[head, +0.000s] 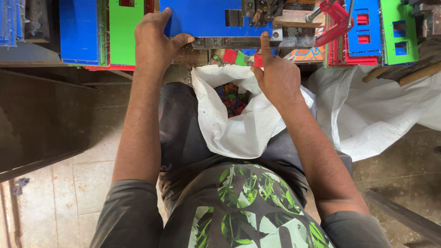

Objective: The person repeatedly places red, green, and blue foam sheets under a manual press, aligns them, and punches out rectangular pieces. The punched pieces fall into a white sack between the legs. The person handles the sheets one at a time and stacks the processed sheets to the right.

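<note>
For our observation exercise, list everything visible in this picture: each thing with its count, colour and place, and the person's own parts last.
Blue sheet: one, blue, top centre in the machine.
Metal press: one, grey and rusty, top centre.
Red clamp: one, red, right of the press.
Stacked sheets: several, blue and green, top left.
Cut sheets: several, blue, green, red, top right.
White sack: one, on the lap, holding coloured offcuts.
Second white sack: one, at right.
Left hand: gripping the blue sheet's edge.
Right hand: forefinger on the press.
</note>
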